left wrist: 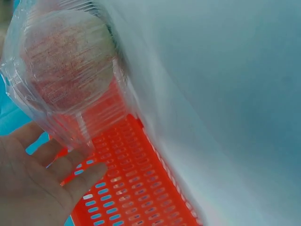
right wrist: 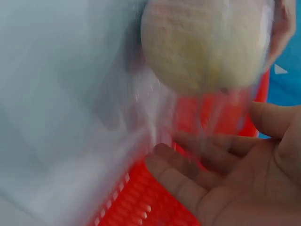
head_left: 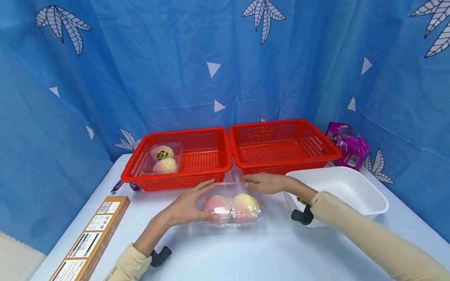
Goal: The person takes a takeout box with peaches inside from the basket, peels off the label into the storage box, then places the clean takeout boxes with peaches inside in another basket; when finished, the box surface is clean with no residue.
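Observation:
A clear plastic pack (head_left: pixel 230 224) holding two pink-and-yellow peaches (head_left: pixel 245 207) sits on the table between the hands. At its left end is my left hand (head_left: pixel 188 205), thumb along the near side and fingers spread toward the far side. The left wrist view shows these fingers (left wrist: pixel 63 165) loosely extended at the clear plastic's edge. My right hand (head_left: pixel 263 182) is by the pack's far right corner. Its fingers (right wrist: pixel 178 181) look extended and loose beside the plastic in the blurred right wrist view; firm contact cannot be made out.
Behind stand two red baskets, the left one (head_left: pixel 179 181) holding another peach pack (head_left: pixel 163 160). To the right are a white tub (head_left: pixel 337 187) and a purple bag (head_left: pixel 348 144). A long brown box (head_left: pixel 89 238) lies at left, with small purple wrapped items (head_left: pixel 134 187) by the left basket.

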Tool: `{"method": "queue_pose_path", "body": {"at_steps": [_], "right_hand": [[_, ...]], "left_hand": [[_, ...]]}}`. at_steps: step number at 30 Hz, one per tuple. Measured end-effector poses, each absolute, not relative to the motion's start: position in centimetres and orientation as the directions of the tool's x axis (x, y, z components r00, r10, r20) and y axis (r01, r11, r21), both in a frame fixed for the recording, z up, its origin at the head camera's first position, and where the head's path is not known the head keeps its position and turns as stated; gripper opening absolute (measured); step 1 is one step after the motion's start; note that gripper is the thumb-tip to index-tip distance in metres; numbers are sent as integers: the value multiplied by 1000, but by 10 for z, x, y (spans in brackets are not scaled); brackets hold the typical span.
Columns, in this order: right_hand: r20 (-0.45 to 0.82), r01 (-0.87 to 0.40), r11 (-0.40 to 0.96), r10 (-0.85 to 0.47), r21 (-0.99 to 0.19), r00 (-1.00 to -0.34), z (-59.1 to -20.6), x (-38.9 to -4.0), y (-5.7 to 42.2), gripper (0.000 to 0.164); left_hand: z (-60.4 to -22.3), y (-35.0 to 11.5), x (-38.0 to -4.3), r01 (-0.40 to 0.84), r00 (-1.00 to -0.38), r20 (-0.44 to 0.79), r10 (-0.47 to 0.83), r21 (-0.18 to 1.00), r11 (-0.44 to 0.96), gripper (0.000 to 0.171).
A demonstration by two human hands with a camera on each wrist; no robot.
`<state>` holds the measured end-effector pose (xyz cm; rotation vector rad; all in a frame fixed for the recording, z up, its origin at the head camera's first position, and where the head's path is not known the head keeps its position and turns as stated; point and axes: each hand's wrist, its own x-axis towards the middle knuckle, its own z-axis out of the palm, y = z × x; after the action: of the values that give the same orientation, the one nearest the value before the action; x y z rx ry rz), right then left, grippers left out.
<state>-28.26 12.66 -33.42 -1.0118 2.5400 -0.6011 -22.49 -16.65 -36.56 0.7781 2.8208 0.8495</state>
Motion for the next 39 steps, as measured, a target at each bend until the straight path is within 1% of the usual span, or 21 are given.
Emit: {"method": "queue_pose_path", "body": {"at_steps": [4,9,11,15,17,19,21,23,25,27,31,34,35,36,39], "right_hand": [[-190,-492,644,-699,-586,-689,-340,-287,121,49],[-254,-325,639,-645,-697,-721,-339,-285,127,50],[-283,-265,631,-631,-729,-723,-339,-281,131,46],[-337,-125,571,-633,-812,-697,-342,-270,140,36],[-344,-77,535,-640,-842,-687,-343,-263,145,34],[-334,-54,500,-651,-864,-681,-343,-255,150,35],[-313,-58,473,-665,-879,-678,-341,-248,156,36],[-295,-58,457,-660,-888,-691,-338,-241,162,37],[-284,-50,446,-647,-893,-708,-336,-236,172,38],[-272,-43,442,-623,-896,-734,-333,-231,184,42],[-216,-13,342,-624,-940,-751,-323,-225,213,46],[-124,-30,220,-648,-975,-751,-314,-224,236,35],[-77,-47,169,-658,-985,-749,-311,-225,243,28],[-28,-67,115,-669,-991,-743,-308,-227,250,25],[93,-75,-57,-689,-996,-718,-296,-239,270,24]], "left_hand": [[-367,-168,-226,453,-853,44,519,557,697,94],[-363,-172,-228,473,-835,41,549,565,676,92],[-360,-174,-228,473,-829,33,558,575,668,90],[-354,-175,-227,482,-813,22,582,585,652,85],[-350,-174,-227,512,-806,56,590,568,645,78],[-345,-172,-228,543,-806,122,580,544,640,70],[-340,-168,-232,566,-810,208,548,520,639,60],[-335,-164,-239,583,-810,293,508,503,638,54],[-331,-160,-248,590,-808,351,474,492,640,51],[-329,-158,-259,591,-806,380,453,477,651,50],[-330,-152,-280,561,-826,359,434,456,691,53],[-330,-142,-293,533,-845,313,434,428,730,59],[-330,-138,-297,529,-848,296,440,416,740,60],[-330,-134,-300,525,-851,279,445,399,752,61],[-332,-119,-308,517,-856,231,463,359,777,64]]}}
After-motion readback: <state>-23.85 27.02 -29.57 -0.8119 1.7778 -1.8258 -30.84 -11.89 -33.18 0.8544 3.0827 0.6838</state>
